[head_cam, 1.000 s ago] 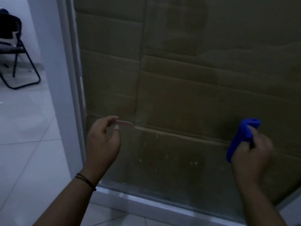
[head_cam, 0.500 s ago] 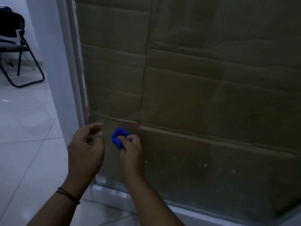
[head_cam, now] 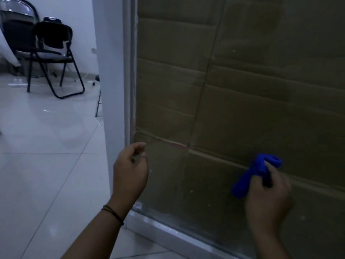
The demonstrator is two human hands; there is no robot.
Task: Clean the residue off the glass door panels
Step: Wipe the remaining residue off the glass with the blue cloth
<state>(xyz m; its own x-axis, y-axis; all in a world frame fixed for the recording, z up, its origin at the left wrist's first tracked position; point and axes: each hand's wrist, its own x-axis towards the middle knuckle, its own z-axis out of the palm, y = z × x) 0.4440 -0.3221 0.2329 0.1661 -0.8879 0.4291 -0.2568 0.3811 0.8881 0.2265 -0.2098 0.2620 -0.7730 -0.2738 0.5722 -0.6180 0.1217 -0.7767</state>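
Note:
The glass door panel fills the right of the head view, with brown cardboard behind it and pale specks of residue low down. My right hand grips a bunched blue cloth and holds it against the lower glass. My left hand hovers near the panel's left edge with its fingers curled, thumb and forefinger close together; whether it pinches anything I cannot tell. A reddish strip of residue lies along a cardboard seam just right of the left hand.
A white door frame borders the panel on the left, and a metal bottom rail runs along the floor. Two black folding chairs stand at the back left on white floor tiles.
My right hand swept the blue cloth from beside the left hand out to the right along the lower glass. The view shifted right; the left hand stayed near the frame.

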